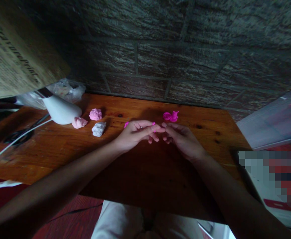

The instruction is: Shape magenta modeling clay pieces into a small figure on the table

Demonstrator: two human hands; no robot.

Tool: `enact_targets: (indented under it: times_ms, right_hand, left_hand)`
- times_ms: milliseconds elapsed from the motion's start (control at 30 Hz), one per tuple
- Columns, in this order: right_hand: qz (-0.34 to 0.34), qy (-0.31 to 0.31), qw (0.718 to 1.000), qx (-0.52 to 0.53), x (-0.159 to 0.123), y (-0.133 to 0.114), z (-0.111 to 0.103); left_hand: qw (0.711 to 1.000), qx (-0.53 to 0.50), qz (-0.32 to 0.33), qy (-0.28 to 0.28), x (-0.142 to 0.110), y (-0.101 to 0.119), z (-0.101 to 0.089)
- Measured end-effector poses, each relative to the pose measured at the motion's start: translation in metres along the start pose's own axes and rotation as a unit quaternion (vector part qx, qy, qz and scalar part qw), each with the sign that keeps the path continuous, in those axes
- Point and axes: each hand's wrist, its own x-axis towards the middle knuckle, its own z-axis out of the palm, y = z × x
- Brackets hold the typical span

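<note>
Above the wooden table, my left hand pinches a small piece of bright pink modelling clay between thumb and fingers. My right hand meets it at the fingertips, its thumb and fingers drawn together; what they grip, if anything, is too small to make out. Just beyond the hands lies a bright pink clay figure with a round coiled part on its left. Another bright pink clay lump shows partly behind my left hand.
Left of the hands lie a pink clay lump, a pale pink lump and a white lump. A white lamp-like object with a cable stands by dark scissors. A brick-patterned wall rises behind the table.
</note>
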Motion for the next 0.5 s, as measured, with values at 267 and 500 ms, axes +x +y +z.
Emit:
enact_targets:
  times_ms: [267,500]
  right_hand:
    - [0.002,0.003,1.000,-0.010,0.0003,0.0008,0.0005]
    - [-0.016,0.004,1.000,-0.007,-0.0012,-0.0014,0.0003]
  left_hand:
    - [0.998,-0.038,0.007,0.045,0.0018,-0.0006,-0.0004]
    - [0.998,-0.044,-0.040,-0.006,0.0008,0.0009,0.0015]
